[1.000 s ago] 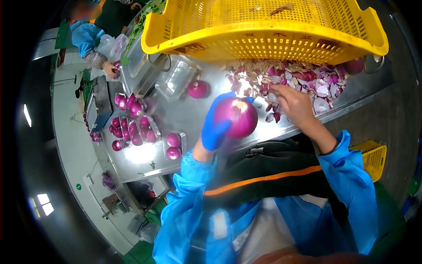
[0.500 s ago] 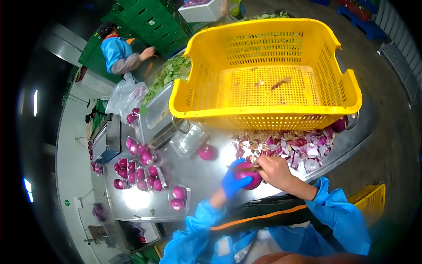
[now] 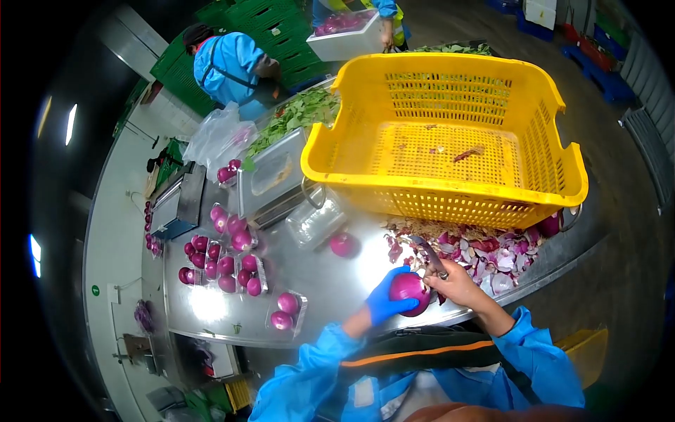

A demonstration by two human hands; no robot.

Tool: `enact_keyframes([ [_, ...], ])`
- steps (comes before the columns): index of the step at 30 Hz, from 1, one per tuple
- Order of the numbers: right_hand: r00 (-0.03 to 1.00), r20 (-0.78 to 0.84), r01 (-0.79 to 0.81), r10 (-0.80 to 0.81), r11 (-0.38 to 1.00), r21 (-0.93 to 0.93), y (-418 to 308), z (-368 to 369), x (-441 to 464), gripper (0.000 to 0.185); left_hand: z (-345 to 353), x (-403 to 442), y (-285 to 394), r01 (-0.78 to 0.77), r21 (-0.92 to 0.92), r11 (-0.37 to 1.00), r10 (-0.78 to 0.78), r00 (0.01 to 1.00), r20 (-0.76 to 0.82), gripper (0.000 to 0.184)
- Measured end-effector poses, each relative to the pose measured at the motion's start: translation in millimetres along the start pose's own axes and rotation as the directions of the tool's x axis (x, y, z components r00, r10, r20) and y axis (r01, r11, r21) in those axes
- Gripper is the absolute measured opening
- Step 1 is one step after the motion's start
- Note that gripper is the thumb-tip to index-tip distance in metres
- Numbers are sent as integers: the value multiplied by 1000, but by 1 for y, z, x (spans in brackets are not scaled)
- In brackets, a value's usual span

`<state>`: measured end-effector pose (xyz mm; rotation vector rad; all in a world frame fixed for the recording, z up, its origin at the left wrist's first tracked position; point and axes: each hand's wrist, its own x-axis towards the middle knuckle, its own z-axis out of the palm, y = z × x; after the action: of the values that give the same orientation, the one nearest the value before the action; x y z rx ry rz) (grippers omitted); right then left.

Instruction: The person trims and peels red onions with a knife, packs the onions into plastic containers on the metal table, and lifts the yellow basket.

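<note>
My left hand (image 3: 385, 299), in a blue glove, is closed around a red onion (image 3: 410, 292) above the front edge of the metal table. A knife (image 3: 429, 254) is gripped in my right hand (image 3: 458, 285), its dark blade pointing up and away, close beside the onion. Just beyond my hands lies a heap of onion skins (image 3: 496, 254), purple and white with dry brown bits. A single loose red onion (image 3: 343, 244) sits to the left on the table, near stacked clear plastic trays (image 3: 315, 221).
A large yellow crate (image 3: 450, 179) stands behind the skins, holding a few scraps. To the left are several packs of onions (image 3: 225, 274), a scale (image 3: 271, 176) and leafy greens (image 3: 299, 116). One co-worker (image 3: 235, 67) stands at the far left; another holds a white box (image 3: 346, 39) of onions.
The knife has come off the onion and its blade now points up. My view has shifted slightly. The co-worker at the left has turned, and the box-carrying person shows more.
</note>
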<state>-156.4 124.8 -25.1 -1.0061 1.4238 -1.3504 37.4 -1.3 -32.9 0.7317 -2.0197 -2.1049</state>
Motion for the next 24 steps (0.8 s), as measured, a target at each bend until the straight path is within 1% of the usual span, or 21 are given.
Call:
enact_keyframes([
  [1, 1000, 9, 4, -4, 1000, -16, 1, -1, 0, 26, 0, 0, -2, -15, 37, 999, 15, 1000, 3, 82],
  [4, 971, 86, -220, 223, 974, -49, -12, -7, -5, 26, 5, -6, 2, -26, 94, 995, 23, 999, 37, 71],
  [5, 985, 66, -152, 160, 982, -110, -8, -6, -6, 24, 7, -7, -1, -28, 105, 994, 25, 999, 30, 70],
  [8, 945, 139, -284, 297, 953, -106, -17, -1, -16, 23, 7, -8, -16, -20, 168, 986, 24, 1000, -17, 83],
  [9, 945, 144, -291, 293, 956, -39, -13, 1, -18, 24, 6, -8, -15, -31, 179, 983, 37, 999, -31, 78],
  [11, 984, 11, -175, 176, 983, -58, -14, 4, -17, 25, 5, -10, -10, -50, 203, 978, 63, 996, -60, 67],
  [12, 992, -52, -119, 115, 990, -73, -15, 6, -16, 25, 5, -12, -7, -36, 184, 982, 46, 998, -51, 67],
  [14, 995, -18, -103, 101, 990, -101, -9, 5, -17, 25, 5, -13, 0, -10, 146, 989, 15, 999, -33, 66],
  [16, 996, 18, -84, 87, 988, -130, -3, 4, -19, 24, 5, -11, -6, 7, 129, 992, -5, 1000, -18, 78],
  [17, 998, 8, -67, 69, 986, -149, -4, 4, -19, 24, 5, -10, -10, 15, 121, 993, -14, 1000, -10, 83],
  [20, 995, -21, -96, 94, 985, -142, -3, 5, -23, 26, 6, -9, -16, 18, 127, 992, -18, 1000, 0, 83],
  [23, 988, -23, -151, 150, 981, -125, -3, 4, -23, 26, 5, -7, -32, 44, 92, 995, -48, 998, 33, 82],
  [24, 989, 19, -142, 144, 987, -71, 2, 1, -21, 23, 6, -8, -31, 82, 63, 995, -84, 995, 44, 82],
])
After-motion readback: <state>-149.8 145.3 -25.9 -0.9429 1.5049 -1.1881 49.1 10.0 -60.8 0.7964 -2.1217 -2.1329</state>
